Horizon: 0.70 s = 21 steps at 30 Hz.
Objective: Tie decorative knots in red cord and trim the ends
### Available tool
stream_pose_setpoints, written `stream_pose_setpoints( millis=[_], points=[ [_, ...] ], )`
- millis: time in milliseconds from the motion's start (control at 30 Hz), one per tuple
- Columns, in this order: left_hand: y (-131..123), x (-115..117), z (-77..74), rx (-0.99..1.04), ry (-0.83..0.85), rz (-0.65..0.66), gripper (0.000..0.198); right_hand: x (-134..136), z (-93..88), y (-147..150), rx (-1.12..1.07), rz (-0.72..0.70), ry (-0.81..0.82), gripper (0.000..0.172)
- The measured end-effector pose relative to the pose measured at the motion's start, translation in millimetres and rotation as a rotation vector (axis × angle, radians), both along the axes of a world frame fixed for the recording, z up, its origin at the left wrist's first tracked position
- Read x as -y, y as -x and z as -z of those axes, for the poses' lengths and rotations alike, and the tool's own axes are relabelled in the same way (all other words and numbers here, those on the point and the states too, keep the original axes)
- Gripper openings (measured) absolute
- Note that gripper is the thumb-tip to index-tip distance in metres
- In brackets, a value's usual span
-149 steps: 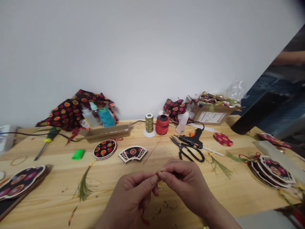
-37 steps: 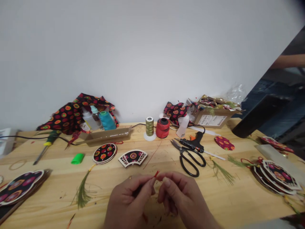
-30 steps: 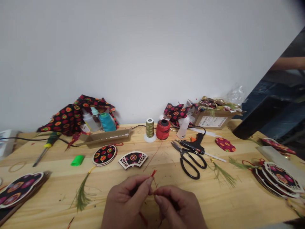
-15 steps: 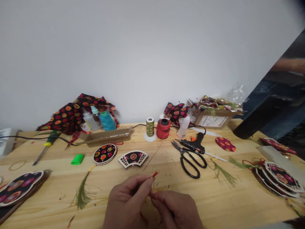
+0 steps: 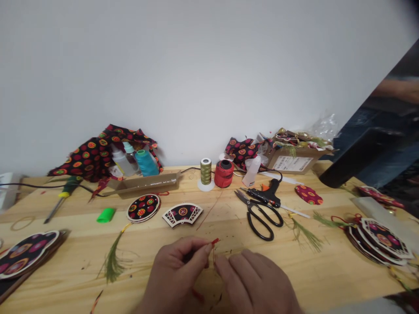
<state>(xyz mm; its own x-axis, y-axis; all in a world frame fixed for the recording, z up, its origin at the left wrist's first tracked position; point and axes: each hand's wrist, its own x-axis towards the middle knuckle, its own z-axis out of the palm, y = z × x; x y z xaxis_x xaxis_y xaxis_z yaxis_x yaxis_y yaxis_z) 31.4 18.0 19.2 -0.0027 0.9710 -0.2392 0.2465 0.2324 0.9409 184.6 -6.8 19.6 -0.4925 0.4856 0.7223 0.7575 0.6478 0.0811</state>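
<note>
My left hand (image 5: pixel 181 270) pinches a thin red cord (image 5: pixel 215 240) between thumb and forefinger, and its short end sticks up past the fingertips. More of the cord shows below that hand, over the table. Close by on the right is my right hand (image 5: pixel 253 279), fingers pressed together, with its tips at a fine red strand (image 5: pixel 214 255) that runs down from the cord. The exact grip there is partly hidden. Beyond the hands lies a fan-shaped ornament (image 5: pixel 182 215) with a pale wooden frame and patterned fabric.
Black-handled scissors (image 5: pixel 260 216) and a glue gun (image 5: pixel 266 194) lie to the right. A red thread spool (image 5: pixel 224 173) and a green spool (image 5: pixel 206 171) stand behind. At left are a round ornament (image 5: pixel 143 208) with a tassel (image 5: pixel 114 259) and a screwdriver (image 5: pixel 62 200). Another person's arm (image 5: pixel 399 90) shows at far right.
My right hand has shifted right and turned more palm-down, its fingertips slightly higher. My left hand keeps its pinch on the cord, nearly in place.
</note>
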Motion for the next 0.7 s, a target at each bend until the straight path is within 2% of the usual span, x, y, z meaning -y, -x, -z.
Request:
stream_pose_setpoints(
  millis=[67, 133, 200, 300, 433, 533, 600, 700],
  points=[
    [-1.1, 1.0, -1.2, 0.008, 0.034, 0.078, 0.015, -3.2, -8.1, -2.7, 0.023, -0.045, 0.008, 0.028],
    [-2.3, 3.1, -2.5, 0.035, 0.065, 0.151, 0.015, -7.3, -13.9, -5.8, -0.023, -0.096, 0.089, 0.028],
    [-3.3, 5.7, -3.5, 0.072, 0.079, 0.218, 0.015, -11.9, -17.7, -9.3, -0.148, -0.143, 0.276, 0.025],
    [-3.6, 9.1, -2.1, 0.174, 0.094, 0.29, 0.016, -19.2, -18.5, -13.5, -0.418, -0.216, 0.662, 0.019],
    [-2.0, 11.0, 5.4, 0.411, 0.185, 0.238, 0.013, -25.9, -9.2, -10.3, -0.78, -0.295, 1.052, 0.017],
    [-1.3, 11.0, 8.7, 0.603, 0.258, 0.198, 0.012, -25.3, 0.6, -2.9, -1.049, -0.275, 1.281, 0.013],
    [-1.8, 11.0, 7.9, 0.671, 0.276, 0.159, 0.012, -22.6, 4.9, 1.4, -1.184, -0.241, 1.343, 0.015],
    [-3.2, 11.4, 5.0, 0.718, 0.287, 0.082, 0.012, -18.2, 6.3, 4.4, -1.223, -0.214, 1.278, 0.014]
  ],
)
